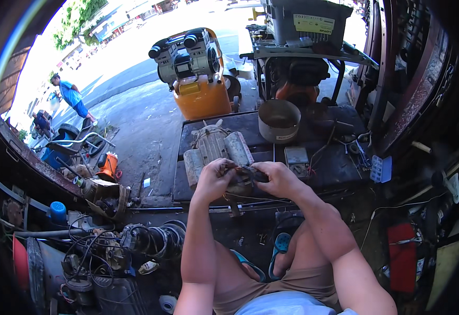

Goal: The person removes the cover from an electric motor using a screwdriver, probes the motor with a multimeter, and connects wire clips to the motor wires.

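Observation:
A worn grey electric motor [212, 145] with a finned body lies on the dark workbench [187, 128] in front of me. A pale rounded housing [238, 148] sits along its right side, and a second one [193, 161] along its left. At the motor's near end, my left hand [216, 180] is closed in a pinch. My right hand [278, 179] is closed just beside it, its fingers around a small dark piece. Thin dark strands, perhaps wires, show between the fingertips. The fingers hide most of what they hold.
A round metal pot [279, 122] and a small grey meter-like box [296, 155] stand on the bench's right. Pliers [363, 155] lie farther right. Beyond the bench are an orange air compressor [202, 100] and a loaded metal stand. Cluttered machine parts [108, 247] fill the left floor.

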Motion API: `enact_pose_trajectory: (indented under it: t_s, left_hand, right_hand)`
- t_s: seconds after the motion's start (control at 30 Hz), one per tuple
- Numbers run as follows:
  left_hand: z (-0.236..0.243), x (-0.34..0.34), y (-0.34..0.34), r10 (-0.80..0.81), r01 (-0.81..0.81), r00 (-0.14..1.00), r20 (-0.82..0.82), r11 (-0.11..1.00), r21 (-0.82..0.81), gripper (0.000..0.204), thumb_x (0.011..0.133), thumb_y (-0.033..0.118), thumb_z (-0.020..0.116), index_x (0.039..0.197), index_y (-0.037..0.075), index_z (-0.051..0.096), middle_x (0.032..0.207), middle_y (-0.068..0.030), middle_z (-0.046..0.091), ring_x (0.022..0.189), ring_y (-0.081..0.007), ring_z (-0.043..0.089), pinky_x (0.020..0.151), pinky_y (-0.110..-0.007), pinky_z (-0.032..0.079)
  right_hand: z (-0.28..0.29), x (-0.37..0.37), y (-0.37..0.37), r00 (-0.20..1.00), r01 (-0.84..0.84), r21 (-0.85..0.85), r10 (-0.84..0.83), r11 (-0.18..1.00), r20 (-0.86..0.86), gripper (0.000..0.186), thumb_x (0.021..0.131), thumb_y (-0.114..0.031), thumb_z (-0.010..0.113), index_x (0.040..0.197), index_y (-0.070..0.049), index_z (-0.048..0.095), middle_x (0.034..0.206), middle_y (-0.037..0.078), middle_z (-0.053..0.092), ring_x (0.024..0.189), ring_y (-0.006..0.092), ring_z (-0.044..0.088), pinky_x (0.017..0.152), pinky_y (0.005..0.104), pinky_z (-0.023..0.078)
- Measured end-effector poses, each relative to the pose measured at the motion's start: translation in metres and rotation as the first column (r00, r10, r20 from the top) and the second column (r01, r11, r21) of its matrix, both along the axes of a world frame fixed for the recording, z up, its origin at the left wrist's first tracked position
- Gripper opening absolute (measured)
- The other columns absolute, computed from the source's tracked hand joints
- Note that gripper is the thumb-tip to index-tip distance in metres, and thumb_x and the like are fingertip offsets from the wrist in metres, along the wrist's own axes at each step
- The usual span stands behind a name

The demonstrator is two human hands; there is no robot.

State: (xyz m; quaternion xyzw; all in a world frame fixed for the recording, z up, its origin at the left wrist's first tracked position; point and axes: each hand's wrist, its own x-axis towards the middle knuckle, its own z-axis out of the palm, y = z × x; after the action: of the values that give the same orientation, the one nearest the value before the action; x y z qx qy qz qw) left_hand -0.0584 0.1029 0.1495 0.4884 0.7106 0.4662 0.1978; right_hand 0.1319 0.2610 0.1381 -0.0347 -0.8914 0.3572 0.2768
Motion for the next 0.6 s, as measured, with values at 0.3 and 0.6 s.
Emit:
enact_pose_trajectory:
  t_s: [0.3,0.6]
  left_hand:
    - [0.002,0.001,-0.004,0.014,-0.012,0.999,-0.048,0.999,0.037,0.013,0.093,0.003,0.069,0.105,-0.002,0.07,0.091,-0.0047,0.072,0.082,-0.0079,0.064,0.074,-0.026,0.052]
    - [0.053,0.034,-0.022,0.032,-0.039,0.984,0.176,0.999,0.033,0.028,0.103,0.021,0.061,0.114,-0.001,0.072,0.104,-0.0067,0.068,0.089,-0.0116,0.062,0.079,-0.028,0.052]
  right_hand:
    - [0.013,0.002,-0.008,0.991,0.01,0.021,-0.012,1.0,0.13,0.052,0.079,-0.014,0.077,0.126,0.003,0.062,0.112,0.022,0.067,0.105,0.0388,0.066,0.094,0.0422,0.052]
    - [0.036,0.011,-0.025,0.902,0.417,0.336,-0.339,0.845,-0.267,0.055,0.084,-0.023,0.079,0.13,-0.001,0.059,0.117,0.021,0.062,0.105,0.041,0.065,0.095,0.0435,0.051]
